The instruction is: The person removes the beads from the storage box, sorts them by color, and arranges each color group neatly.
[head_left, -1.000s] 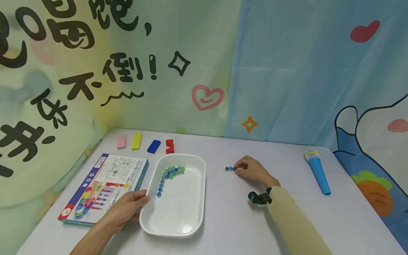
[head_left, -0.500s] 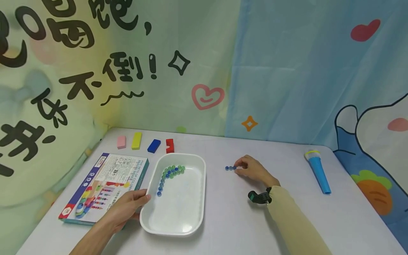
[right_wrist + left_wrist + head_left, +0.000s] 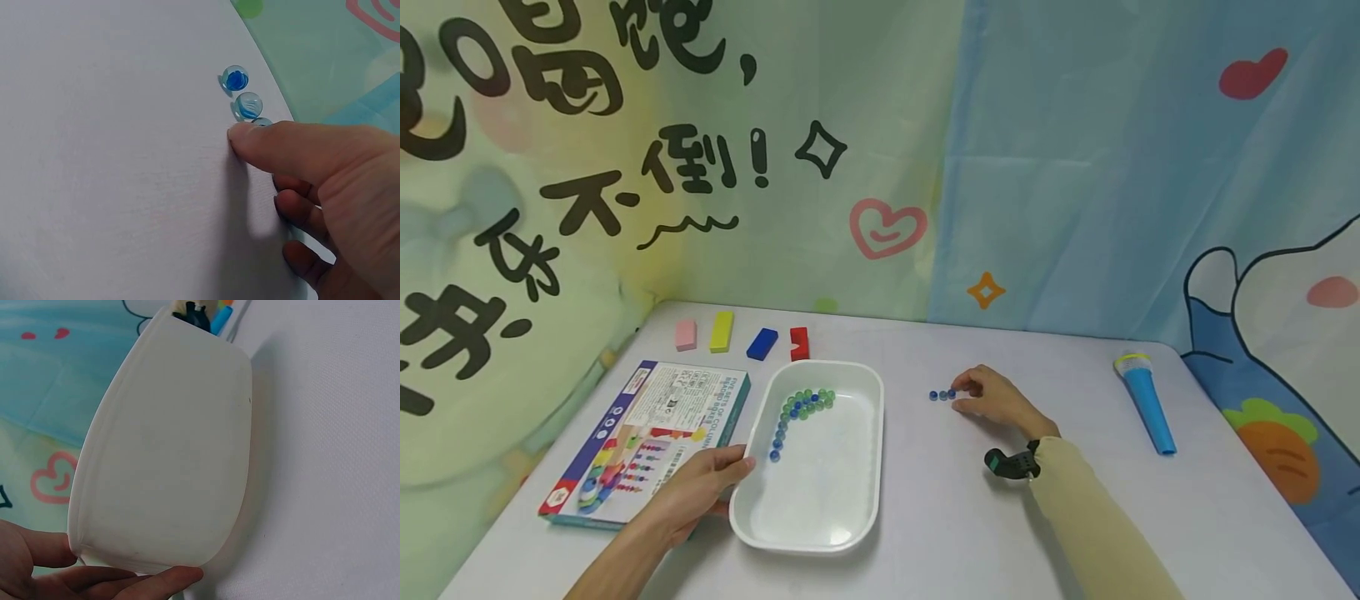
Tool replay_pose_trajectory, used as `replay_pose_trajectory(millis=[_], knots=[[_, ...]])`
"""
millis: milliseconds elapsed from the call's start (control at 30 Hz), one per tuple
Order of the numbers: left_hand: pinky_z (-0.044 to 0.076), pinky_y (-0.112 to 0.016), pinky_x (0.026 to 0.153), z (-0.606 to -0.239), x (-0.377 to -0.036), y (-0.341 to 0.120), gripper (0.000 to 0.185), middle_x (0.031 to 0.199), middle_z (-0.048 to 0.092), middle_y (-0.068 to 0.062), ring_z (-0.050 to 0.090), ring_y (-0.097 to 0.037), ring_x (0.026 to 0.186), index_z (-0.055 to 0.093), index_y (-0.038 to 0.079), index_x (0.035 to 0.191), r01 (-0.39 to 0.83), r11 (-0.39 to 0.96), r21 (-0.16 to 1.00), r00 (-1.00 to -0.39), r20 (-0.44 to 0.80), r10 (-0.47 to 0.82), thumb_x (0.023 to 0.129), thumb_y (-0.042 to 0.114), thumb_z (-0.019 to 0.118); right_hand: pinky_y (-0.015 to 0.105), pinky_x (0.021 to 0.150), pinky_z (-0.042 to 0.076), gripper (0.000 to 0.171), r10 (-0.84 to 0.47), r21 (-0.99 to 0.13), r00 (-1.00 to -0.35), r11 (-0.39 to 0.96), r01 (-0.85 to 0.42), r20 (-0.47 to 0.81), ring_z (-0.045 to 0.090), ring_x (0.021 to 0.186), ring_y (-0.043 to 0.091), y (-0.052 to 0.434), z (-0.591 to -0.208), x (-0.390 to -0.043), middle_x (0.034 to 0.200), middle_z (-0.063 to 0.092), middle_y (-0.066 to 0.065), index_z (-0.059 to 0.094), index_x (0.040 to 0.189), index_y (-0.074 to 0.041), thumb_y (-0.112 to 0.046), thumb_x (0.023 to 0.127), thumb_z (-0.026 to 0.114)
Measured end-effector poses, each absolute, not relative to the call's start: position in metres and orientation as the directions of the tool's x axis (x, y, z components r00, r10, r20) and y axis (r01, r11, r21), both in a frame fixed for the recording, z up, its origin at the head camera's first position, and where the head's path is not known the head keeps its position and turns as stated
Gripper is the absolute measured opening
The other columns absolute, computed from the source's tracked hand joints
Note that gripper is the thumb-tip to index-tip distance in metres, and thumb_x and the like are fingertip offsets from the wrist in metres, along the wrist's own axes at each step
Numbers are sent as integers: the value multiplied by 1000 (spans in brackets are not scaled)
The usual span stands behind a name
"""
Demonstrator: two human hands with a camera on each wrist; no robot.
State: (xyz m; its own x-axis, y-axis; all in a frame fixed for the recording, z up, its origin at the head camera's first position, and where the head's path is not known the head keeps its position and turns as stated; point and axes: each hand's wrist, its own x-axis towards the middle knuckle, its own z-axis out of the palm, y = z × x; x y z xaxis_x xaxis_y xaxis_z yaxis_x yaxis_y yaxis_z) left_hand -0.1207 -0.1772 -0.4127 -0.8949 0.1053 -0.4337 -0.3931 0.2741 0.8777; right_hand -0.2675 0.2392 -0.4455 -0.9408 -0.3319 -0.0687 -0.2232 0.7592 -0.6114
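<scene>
A white tray [image 3: 820, 508] lies on the table with several green and blue marbles [image 3: 797, 408] in a curved line at its far left. My left hand [image 3: 700, 490] grips the tray's near left corner, thumb on the rim; in the left wrist view its fingers [image 3: 144, 580] curl under the tray's wall [image 3: 169, 444]. To the right, three blue marbles [image 3: 942, 395] lie in a row on the table. My right hand [image 3: 992, 400] rests beside them, fingers curled. Its thumb [image 3: 281, 147] pinches the nearest marble [image 3: 262, 121], which is mostly hidden; the other two marbles [image 3: 242, 92] lie free.
A printed toy box [image 3: 647, 433] lies left of the tray. Behind it stand a pink block [image 3: 686, 334], a yellow block [image 3: 722, 332], a blue block [image 3: 762, 344] and a red block [image 3: 799, 343]. A blue tube [image 3: 1146, 404] lies far right. Cloth backdrops close the back and sides.
</scene>
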Motion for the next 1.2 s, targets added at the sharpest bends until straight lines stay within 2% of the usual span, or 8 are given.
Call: replay_pose_trajectory(millis=[133,267,433,533,633,767,1000,1200], knots=[[59,-39,72,-413,-121,-177,50,124,62,-21,65,-19,92,41,-10,141,-394,270,878,-895,-434,104,100,19,50,40,90,47,29,-344,-591,-936,771,-236,-75,55,100,25,236,-439,-268,110,60,12,63,113,-5,-19,88,71],[59,-39,72,-412,-121,-178,51,123,62,-20,65,-19,92,41,-10,141,-395,271,878,-895,-434,101,100,20,51,38,82,50,31,-371,-574,-928,765,-292,-23,58,96,25,220,-421,-269,108,64,14,63,115,-2,-17,88,70],[59,-38,73,-411,-120,-179,50,122,63,-19,65,-19,90,41,-10,141,-400,263,878,-895,-436,95,100,19,50,33,78,50,32,-443,-582,-892,704,-408,90,60,93,22,175,-391,-269,113,66,15,64,116,-3,-19,88,71],[59,-38,73,-411,-119,-180,49,121,64,-18,65,-19,89,42,-9,140,-410,253,876,-893,-442,83,100,18,50,31,78,51,30,-511,-584,-853,661,-470,108,59,92,20,136,-375,-265,111,66,13,65,115,-6,-20,88,71],[59,-38,73,-412,-119,-180,50,122,63,-20,65,-19,89,41,-10,140,-410,257,875,-892,-443,85,100,18,50,26,76,51,30,-586,-573,-806,635,-518,80,59,89,18,95,-365,-260,108,67,10,66,115,-7,-21,89,71],[59,-38,73,-412,-121,-179,50,124,62,-20,65,-19,90,42,-9,141,-411,263,873,-892,-445,82,100,19,50,19,75,50,28,-658,-552,-753,634,-541,-19,57,88,15,48,-365,-252,104,66,4,68,113,-9,-23,89,71],[59,-39,73,-416,-122,-179,50,123,62,-21,66,-20,91,40,-11,140,-387,255,886,-894,-428,131,101,19,49,15,75,45,22,-736,-482,-658,640,-598,-161,53,84,9,6,-390,-239,92,63,-4,71,107,-15,-23,87,73],[59,-38,74,-413,-120,-179,49,123,63,-18,66,-20,90,42,-8,141,-397,243,885,-893,-434,123,100,18,50,17,74,43,26,-727,-395,-657,673,-626,-199,51,82,7,-3,-405,-231,87,60,-7,70,109,-21,-20,84,76]])
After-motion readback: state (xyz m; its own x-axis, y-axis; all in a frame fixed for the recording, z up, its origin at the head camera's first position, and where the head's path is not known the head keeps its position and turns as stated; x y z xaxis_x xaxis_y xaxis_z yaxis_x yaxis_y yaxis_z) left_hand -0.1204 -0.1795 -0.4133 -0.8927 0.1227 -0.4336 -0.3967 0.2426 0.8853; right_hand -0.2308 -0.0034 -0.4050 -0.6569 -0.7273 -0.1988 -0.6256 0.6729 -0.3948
